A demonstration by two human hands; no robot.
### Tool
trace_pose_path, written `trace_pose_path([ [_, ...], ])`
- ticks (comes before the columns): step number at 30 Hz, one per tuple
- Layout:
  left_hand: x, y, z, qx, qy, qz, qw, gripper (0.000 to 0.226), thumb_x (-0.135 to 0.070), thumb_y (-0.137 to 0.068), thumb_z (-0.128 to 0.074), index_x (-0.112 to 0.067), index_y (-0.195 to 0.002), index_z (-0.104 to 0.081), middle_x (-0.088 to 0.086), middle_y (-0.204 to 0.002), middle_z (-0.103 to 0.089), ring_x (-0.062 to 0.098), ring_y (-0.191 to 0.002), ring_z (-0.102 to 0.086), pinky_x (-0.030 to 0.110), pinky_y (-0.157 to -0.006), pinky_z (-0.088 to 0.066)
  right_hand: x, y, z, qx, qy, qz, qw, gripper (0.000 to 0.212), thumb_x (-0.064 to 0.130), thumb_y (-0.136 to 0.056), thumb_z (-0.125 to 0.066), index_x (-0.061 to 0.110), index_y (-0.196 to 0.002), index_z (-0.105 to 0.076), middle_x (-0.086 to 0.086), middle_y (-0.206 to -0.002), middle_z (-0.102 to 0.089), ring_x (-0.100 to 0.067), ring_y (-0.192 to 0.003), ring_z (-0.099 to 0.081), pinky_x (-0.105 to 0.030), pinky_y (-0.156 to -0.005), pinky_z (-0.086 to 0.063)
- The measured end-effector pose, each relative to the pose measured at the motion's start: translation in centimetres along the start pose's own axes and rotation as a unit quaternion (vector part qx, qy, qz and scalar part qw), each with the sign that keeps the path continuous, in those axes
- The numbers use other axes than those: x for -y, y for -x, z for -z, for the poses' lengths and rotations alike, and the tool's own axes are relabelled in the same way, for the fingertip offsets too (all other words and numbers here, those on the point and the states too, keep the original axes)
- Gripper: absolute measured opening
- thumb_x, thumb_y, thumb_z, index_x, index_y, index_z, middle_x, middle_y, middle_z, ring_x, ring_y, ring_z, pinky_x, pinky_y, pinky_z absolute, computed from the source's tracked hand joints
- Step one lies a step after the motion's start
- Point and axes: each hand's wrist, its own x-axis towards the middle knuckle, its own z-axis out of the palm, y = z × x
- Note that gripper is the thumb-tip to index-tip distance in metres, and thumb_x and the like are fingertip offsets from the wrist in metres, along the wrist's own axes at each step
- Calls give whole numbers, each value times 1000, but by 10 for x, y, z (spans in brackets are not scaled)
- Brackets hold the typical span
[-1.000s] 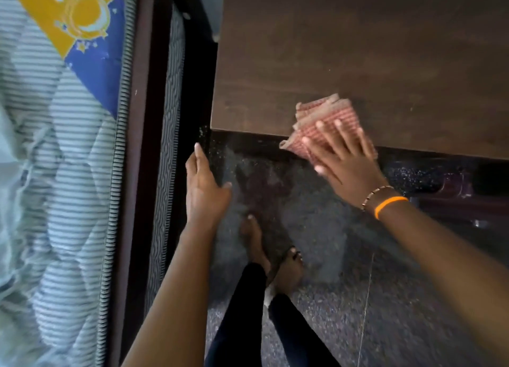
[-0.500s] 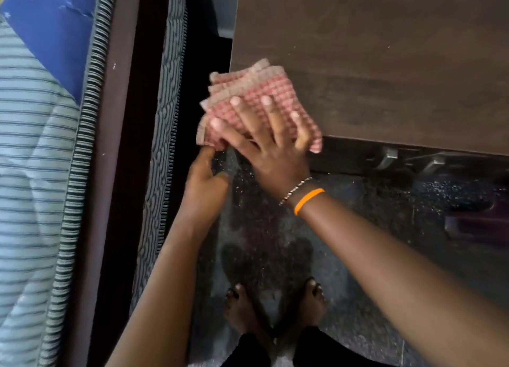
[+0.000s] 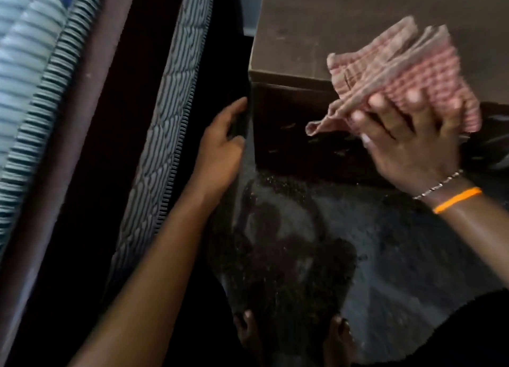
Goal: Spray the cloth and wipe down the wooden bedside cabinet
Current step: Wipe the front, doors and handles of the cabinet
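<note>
The wooden bedside cabinet fills the upper right, its brown top lit and its dark front face below. My right hand grips a folded red-and-white checked cloth, held up at the cabinet's front edge, its loose corner hanging over the front face. My left hand reaches into the dark gap at the cabinet's left front corner, fingers extended against the side. No spray bottle is in view.
A bed with a striped quilted mattress and dark wooden frame runs along the left, close to the cabinet. Speckled dark floor lies below, with my bare feet at the bottom edge.
My right hand has carried the cloth from the cabinet's left front corner toward the right and lifted it. My left hand stays at the cabinet's left side. The view has tilted.
</note>
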Motion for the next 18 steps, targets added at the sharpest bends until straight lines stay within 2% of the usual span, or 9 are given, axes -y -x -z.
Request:
trace_pose_path([
  [3,-8,-8,-2,-12,95,7,995,58,17,-79,-29,-13,-119,-60,-9,-113,-65,-13,-95,-59,3,-71,-47,7,-1,-9,-8,-28,-6,1000,77,26,-91,-53,21,-150,-5,5,-158,14,-21,-144,19,-49,-115,9],
  [5,-7,-8,-6,-31,137,7,990,55,19,-79,-28,-11,-107,-64,-8,-96,-68,-10,-79,-64,4,-61,-47,21,-6,-15,-36,-8,-15,999,71,29,-93,-47,20,-150,-4,3,-158,16,-22,-144,20,-55,-112,-14],
  [6,-6,-10,-9,-41,156,5,987,54,20,-78,-27,-9,-103,-65,-5,-93,-68,-4,-77,-66,6,-61,-48,30,-14,-18,-52,-3,-7,999,67,31,-96,-42,20,-150,-4,3,-157,16,-22,-144,20,-50,-110,-18],
  [8,-3,-14,-15,-70,202,-2,977,46,19,-79,-29,1,-102,-65,7,-91,-68,9,-75,-66,14,-66,-54,53,-41,-21,-69,-22,39,997,57,34,-100,-32,21,-150,-7,4,-157,13,-19,-144,19,-40,-112,-2],
  [10,-4,-13,-17,-82,257,-4,963,33,8,-89,-35,5,-109,-61,10,-87,-65,11,-68,-62,21,-69,-53,79,-71,-17,-60,-78,90,991,52,28,-100,-33,20,-149,-17,5,-157,-10,-16,-146,4,-34,-114,13],
  [12,3,-10,-17,-90,307,25,947,31,1,-92,-37,0,-114,-60,7,-92,-65,10,-75,-62,22,-76,-52,99,-88,-16,-75,-85,115,987,55,20,-94,-39,18,-147,-24,5,-152,-30,-12,-142,-22,-34,-115,10],
  [14,12,-9,-20,-122,278,41,952,31,-2,-89,-39,-2,-109,-62,10,-104,-68,20,-95,-65,29,-89,-53,103,-91,-16,-91,-37,124,987,62,17,-90,-42,19,-147,-21,7,-152,-32,-10,-139,-26,-34,-114,3],
  [15,17,-9,-23,-138,253,40,957,32,-2,-88,-40,-3,-109,-63,11,-107,-68,22,-99,-65,31,-90,-53,98,-86,-17,-94,-32,130,987,64,17,-89,-43,19,-148,-17,6,-152,-31,-11,-139,-23,-34,-114,3],
  [18,21,-7,-33,-136,215,45,966,54,14,-82,-27,-7,-118,-61,2,-112,-64,6,-89,-59,4,-65,-46,67,-50,-18,-75,-29,100,992,75,20,-87,-47,20,-149,-4,3,-148,-26,-19,-138,-16,-33,-116,7],
])
